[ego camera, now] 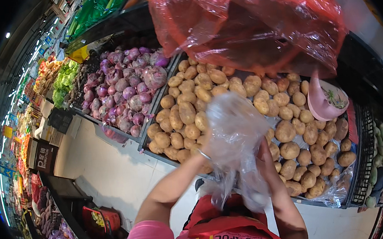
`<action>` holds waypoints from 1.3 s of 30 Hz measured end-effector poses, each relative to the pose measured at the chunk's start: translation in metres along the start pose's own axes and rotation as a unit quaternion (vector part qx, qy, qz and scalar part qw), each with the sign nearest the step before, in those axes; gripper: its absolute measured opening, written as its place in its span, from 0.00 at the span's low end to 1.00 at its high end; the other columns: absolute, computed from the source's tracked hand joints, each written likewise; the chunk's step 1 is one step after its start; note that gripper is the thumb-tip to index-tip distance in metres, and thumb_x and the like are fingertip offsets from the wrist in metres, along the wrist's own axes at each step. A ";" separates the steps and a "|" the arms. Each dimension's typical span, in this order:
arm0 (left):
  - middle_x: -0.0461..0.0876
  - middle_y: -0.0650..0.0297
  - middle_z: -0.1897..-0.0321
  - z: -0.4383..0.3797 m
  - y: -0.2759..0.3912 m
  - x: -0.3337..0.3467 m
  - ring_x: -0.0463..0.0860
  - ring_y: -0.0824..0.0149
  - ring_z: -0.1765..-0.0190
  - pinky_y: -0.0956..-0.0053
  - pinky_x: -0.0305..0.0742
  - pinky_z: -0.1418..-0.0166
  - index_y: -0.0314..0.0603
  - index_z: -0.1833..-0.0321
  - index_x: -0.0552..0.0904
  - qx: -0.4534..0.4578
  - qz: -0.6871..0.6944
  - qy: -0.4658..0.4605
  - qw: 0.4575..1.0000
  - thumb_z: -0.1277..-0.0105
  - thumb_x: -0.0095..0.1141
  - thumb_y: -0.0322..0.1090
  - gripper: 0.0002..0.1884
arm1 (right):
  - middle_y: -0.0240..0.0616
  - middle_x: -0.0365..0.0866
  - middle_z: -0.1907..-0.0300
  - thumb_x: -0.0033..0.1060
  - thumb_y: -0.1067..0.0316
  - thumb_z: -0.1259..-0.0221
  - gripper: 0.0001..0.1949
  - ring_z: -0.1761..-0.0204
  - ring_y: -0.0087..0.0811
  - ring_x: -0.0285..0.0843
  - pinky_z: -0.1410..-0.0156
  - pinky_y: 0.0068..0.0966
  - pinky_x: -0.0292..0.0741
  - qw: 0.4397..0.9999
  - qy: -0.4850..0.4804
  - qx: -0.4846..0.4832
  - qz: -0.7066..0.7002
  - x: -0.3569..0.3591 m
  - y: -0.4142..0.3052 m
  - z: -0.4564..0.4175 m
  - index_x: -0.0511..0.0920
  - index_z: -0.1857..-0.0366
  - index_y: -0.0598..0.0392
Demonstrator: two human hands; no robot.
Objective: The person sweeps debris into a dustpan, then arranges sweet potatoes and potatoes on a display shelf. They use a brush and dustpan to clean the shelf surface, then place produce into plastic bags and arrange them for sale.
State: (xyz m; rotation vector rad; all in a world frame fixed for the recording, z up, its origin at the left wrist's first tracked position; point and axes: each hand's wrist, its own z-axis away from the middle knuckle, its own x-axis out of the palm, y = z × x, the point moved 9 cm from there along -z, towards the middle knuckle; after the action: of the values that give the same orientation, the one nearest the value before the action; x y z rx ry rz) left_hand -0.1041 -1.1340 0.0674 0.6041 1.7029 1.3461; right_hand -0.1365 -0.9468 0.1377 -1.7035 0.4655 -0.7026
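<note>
A clear plastic bag [237,125], blurred by motion, is bunched in front of my chest above the potatoes. My left hand [211,145], with a bracelet at its wrist, is mostly covered by the bag, so its fingers are hidden. At the bag's right side, my right hand [263,152] grips the film. Loose folds of the bag hang down towards my red apron [226,225]. Beneath and beyond both hands lie many loose potatoes [187,113] in a dark-edged display bin.
Purple onions [122,88] fill the bin at left. A red plastic bag [252,34] overhangs the potatoes at the back. On their right stands a pink plastic vessel [321,105] with green sprigs. A black crate [363,158] edges the right side. A red basket [109,219] sits lower left.
</note>
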 end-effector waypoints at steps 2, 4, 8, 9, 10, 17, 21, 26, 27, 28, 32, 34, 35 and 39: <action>0.67 0.52 0.37 -0.029 0.015 -0.079 0.67 0.50 0.37 0.55 0.61 0.34 0.41 0.34 0.66 0.070 -0.128 0.124 0.981 0.45 0.58 0.32 0.32 | 0.37 0.63 0.32 0.58 0.79 0.42 0.33 0.32 0.32 0.61 0.30 0.31 0.61 0.982 0.047 -0.030 0.181 -0.057 0.018 0.021 0.59 0.31 0.50; 0.66 0.51 0.36 -0.061 0.012 -0.165 0.66 0.49 0.37 0.54 0.60 0.33 0.41 0.34 0.66 0.105 -0.263 0.212 0.935 0.46 0.58 0.31 0.33 | 0.38 0.68 0.37 0.56 0.79 0.41 0.25 0.36 0.31 0.67 0.34 0.28 0.66 0.977 0.159 0.049 0.133 -0.117 0.031 0.056 0.68 0.38 0.55; 0.64 0.50 0.35 -0.125 -0.026 -0.298 0.64 0.46 0.35 0.52 0.57 0.31 0.41 0.33 0.65 0.042 -0.487 0.262 0.832 0.48 0.59 0.29 0.35 | 0.37 0.75 0.44 0.54 0.81 0.41 0.22 0.41 0.28 0.72 0.38 0.25 0.71 0.917 0.360 0.061 0.159 -0.245 0.068 0.169 0.71 0.41 0.59; 0.64 0.50 0.34 -0.139 -0.039 -0.314 0.63 0.46 0.34 0.52 0.57 0.31 0.41 0.33 0.65 0.011 -0.525 0.254 0.812 0.49 0.59 0.28 0.36 | 0.37 0.76 0.44 0.55 0.79 0.40 0.21 0.42 0.28 0.73 0.38 0.26 0.71 0.897 0.403 0.052 0.177 -0.261 0.065 0.198 0.70 0.41 0.59; 0.63 0.49 0.34 -0.151 -0.052 -0.323 0.63 0.45 0.34 0.51 0.56 0.30 0.41 0.32 0.65 -0.018 -0.559 0.244 0.792 0.49 0.59 0.28 0.37 | 0.37 0.75 0.43 0.57 0.78 0.41 0.22 0.43 0.29 0.74 0.39 0.26 0.71 0.863 0.455 0.092 0.198 -0.278 0.062 0.230 0.70 0.41 0.59; 0.53 0.49 0.28 -0.132 0.017 -0.125 0.57 0.41 0.30 0.50 0.54 0.28 0.47 0.29 0.60 0.053 -0.628 0.203 0.750 0.52 0.60 0.25 0.43 | 0.43 0.65 0.39 0.75 0.59 0.52 0.38 0.40 0.41 0.65 0.38 0.34 0.66 0.669 0.624 0.204 0.348 -0.369 0.026 0.382 0.65 0.35 0.57; 0.58 0.46 0.31 -0.100 0.077 0.001 0.59 0.47 0.30 0.59 0.57 0.29 0.39 0.31 0.62 0.271 -0.423 0.149 0.852 0.48 0.60 0.27 0.38 | 0.46 0.66 0.40 0.75 0.61 0.52 0.37 0.41 0.41 0.66 0.39 0.34 0.66 0.687 0.602 0.148 0.379 -0.428 0.008 0.353 0.66 0.36 0.57; 0.59 0.49 0.32 -0.107 0.116 0.229 0.72 0.56 0.40 0.67 0.71 0.42 0.38 0.30 0.61 -0.042 0.048 -0.149 0.987 0.38 0.56 0.58 0.41 | 0.52 0.67 0.40 0.74 0.62 0.52 0.36 0.39 0.50 0.65 0.33 0.39 0.62 0.675 0.522 0.086 0.514 -0.515 -0.011 0.283 0.66 0.37 0.57; 0.59 0.49 0.31 -0.107 0.139 0.278 0.77 0.55 0.45 0.70 0.82 0.54 0.39 0.28 0.59 -0.098 0.137 -0.183 0.968 0.38 0.53 0.63 0.43 | 0.55 0.65 0.39 0.73 0.62 0.53 0.37 0.37 0.53 0.62 0.31 0.41 0.58 0.653 0.516 0.068 0.551 -0.535 -0.016 0.279 0.64 0.36 0.58; 0.61 0.49 0.32 -0.117 0.140 0.309 0.78 0.53 0.45 0.72 0.84 0.61 0.42 0.29 0.61 -0.120 0.175 -0.208 0.955 0.37 0.50 0.65 0.42 | 0.55 0.64 0.38 0.73 0.62 0.53 0.38 0.36 0.53 0.60 0.30 0.42 0.57 0.676 0.497 0.033 0.543 -0.547 -0.019 0.263 0.64 0.36 0.58; 0.74 0.51 0.44 -0.168 0.111 0.411 0.82 0.58 0.56 0.64 0.83 0.61 0.51 0.26 0.47 -0.041 0.109 -0.126 0.985 0.38 0.60 0.46 0.43 | 0.55 0.62 0.36 0.71 0.64 0.52 0.37 0.34 0.53 0.59 0.30 0.43 0.56 0.722 0.466 0.029 0.510 -0.582 -0.012 0.223 0.63 0.35 0.58; 0.77 0.54 0.49 -0.165 0.120 0.437 0.80 0.62 0.51 0.69 0.80 0.51 0.42 0.30 0.53 0.056 0.284 -0.043 0.956 0.41 0.64 0.36 0.40 | 0.53 0.62 0.36 0.69 0.64 0.52 0.37 0.34 0.52 0.59 0.30 0.42 0.57 0.732 0.454 0.039 0.506 -0.605 0.000 0.224 0.63 0.34 0.57; 0.78 0.55 0.50 -0.158 0.121 0.442 0.79 0.63 0.48 0.72 0.77 0.44 0.37 0.34 0.60 0.027 0.338 -0.011 0.941 0.43 0.64 0.28 0.35 | 0.53 0.62 0.36 0.69 0.63 0.52 0.37 0.34 0.52 0.59 0.30 0.41 0.58 0.734 0.450 0.060 0.505 -0.613 0.005 0.224 0.62 0.34 0.57; 0.77 0.51 0.48 -0.134 0.131 0.433 0.80 0.60 0.50 0.71 0.75 0.45 0.38 0.29 0.57 0.095 0.058 0.098 0.989 0.43 0.66 0.40 0.41 | 0.51 0.62 0.35 0.68 0.61 0.50 0.36 0.34 0.52 0.58 0.30 0.41 0.59 0.716 0.440 0.123 0.528 -0.615 0.013 0.216 0.63 0.34 0.53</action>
State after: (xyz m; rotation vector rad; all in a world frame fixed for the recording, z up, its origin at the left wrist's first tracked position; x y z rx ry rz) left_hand -0.4569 -0.8216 0.0566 0.7065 1.9981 1.3711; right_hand -0.4461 -0.3989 -0.0327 -0.4992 1.7465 -0.5935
